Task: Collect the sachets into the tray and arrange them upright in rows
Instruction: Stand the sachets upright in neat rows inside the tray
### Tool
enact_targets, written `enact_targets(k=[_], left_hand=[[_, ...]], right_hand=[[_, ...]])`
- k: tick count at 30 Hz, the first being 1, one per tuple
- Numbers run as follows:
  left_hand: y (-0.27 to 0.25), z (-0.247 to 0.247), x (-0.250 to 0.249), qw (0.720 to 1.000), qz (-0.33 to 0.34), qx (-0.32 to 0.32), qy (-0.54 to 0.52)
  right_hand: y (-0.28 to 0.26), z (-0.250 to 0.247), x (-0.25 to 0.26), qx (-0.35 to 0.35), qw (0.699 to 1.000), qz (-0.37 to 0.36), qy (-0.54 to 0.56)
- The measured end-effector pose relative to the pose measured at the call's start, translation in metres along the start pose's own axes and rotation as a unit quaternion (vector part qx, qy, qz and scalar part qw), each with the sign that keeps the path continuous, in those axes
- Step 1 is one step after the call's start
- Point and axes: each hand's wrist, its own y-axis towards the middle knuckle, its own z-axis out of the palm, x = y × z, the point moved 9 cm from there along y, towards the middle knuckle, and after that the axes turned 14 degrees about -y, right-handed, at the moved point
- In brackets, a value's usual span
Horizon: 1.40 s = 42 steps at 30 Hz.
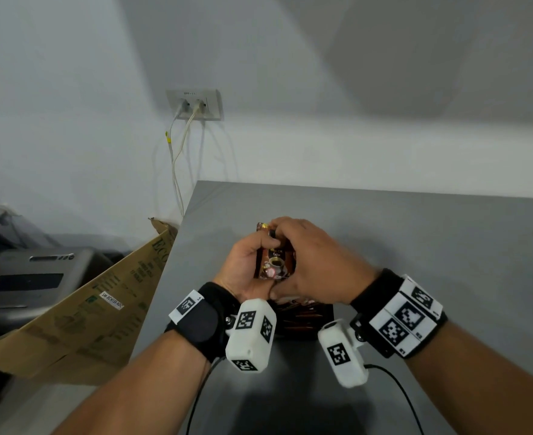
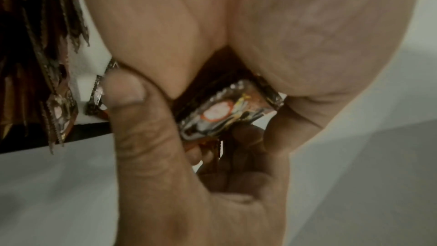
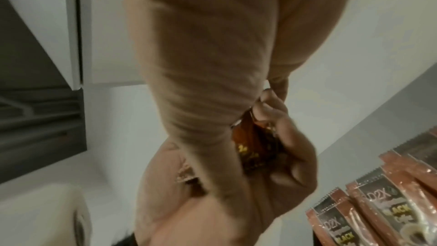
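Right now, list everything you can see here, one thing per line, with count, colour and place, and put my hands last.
Held sachets: small bunch, count hidden, brown with a coffee-cup print, gripped between both hands above the table.
Sachets in the tray: several, exact count unclear, brown and black, standing in the tray below the hands.
Tray: one, dark, on the table, mostly hidden by the wrists.
Table: one, grey.
Cardboard box: one, brown, left of the table.
Wall socket: one, white, two pale cables plugged in.
Grey machine: one, far left.
Left hand: grips the bunch from the left.
Right hand: curled over the bunch from the right.
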Motion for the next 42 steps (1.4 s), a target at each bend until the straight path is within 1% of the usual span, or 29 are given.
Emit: enact_targets(k=[3,4,7,10,12,14,16,18,19,21,23,25,30,31,32,33,34,38,42], left_hand=[[-0.003,0.001,0.003,1.000,-0.013,0.027,0.001],[-0.003,0.002,0.004,0.999,-0.019,0.036,0.000],[-0.001,0.004,0.009,0.998,-0.032,0.046,0.011],[0.001,0.003,0.008,0.999,-0.021,0.041,0.014],[0.001,0.002,0.006,0.999,-0.011,0.040,0.011],[0.002,-0.003,0.003,1.000,0.004,0.020,0.014],[0.003,-0.009,-0.004,0.999,0.029,-0.001,0.029],[0.004,-0.016,-0.011,0.995,0.062,-0.031,0.064],[0.004,-0.018,-0.013,0.993,0.076,-0.041,0.081],[0.005,-0.016,-0.013,0.990,0.086,-0.044,0.106],[0.006,-0.017,-0.016,0.987,0.095,-0.048,0.119],[0.006,-0.017,-0.018,0.986,0.101,-0.055,0.123],[0.005,-0.022,-0.020,0.993,0.083,-0.057,0.056],[0.005,-0.025,-0.022,0.993,0.084,-0.062,0.057],[0.005,-0.027,-0.024,0.992,0.085,-0.067,0.065],[0.005,-0.028,-0.025,0.990,0.089,-0.071,0.078],[0.005,-0.029,-0.027,0.988,0.096,-0.075,0.094],[0.006,-0.025,-0.027,0.980,0.126,-0.084,0.128],[0.006,-0.020,-0.028,0.976,0.140,-0.085,0.145]], right_hand=[[0.001,-0.013,-0.007,-0.050,0.998,0.004,0.043],[0.000,-0.014,-0.008,-0.050,0.997,0.001,0.053],[0.000,-0.006,-0.005,-0.017,0.998,-0.014,0.051],[0.000,-0.008,-0.006,-0.029,0.998,-0.003,0.047],[-0.001,-0.010,-0.008,-0.022,0.999,0.005,0.047],[-0.005,-0.009,-0.009,-0.011,0.994,0.010,0.108],[-0.006,-0.011,-0.020,-0.041,0.976,0.048,0.211],[-0.005,-0.010,-0.038,-0.071,0.954,0.114,0.267],[-0.004,-0.008,-0.044,-0.080,0.951,0.134,0.269],[0.001,-0.004,-0.049,-0.090,0.946,0.142,0.276],[0.001,-0.004,-0.051,-0.114,0.934,0.155,0.301],[-0.001,-0.007,-0.058,-0.140,0.921,0.187,0.311],[-0.006,-0.011,-0.074,-0.158,0.895,0.249,0.335],[-0.006,-0.013,-0.076,-0.157,0.885,0.256,0.356],[-0.007,-0.013,-0.075,-0.150,0.867,0.259,0.398],[-0.006,-0.011,-0.071,-0.135,0.851,0.256,0.438],[-0.006,-0.011,-0.065,-0.120,0.841,0.250,0.465],[-0.004,-0.001,-0.046,-0.071,0.869,0.222,0.438],[-0.001,0.015,-0.042,-0.040,0.856,0.246,0.453]])
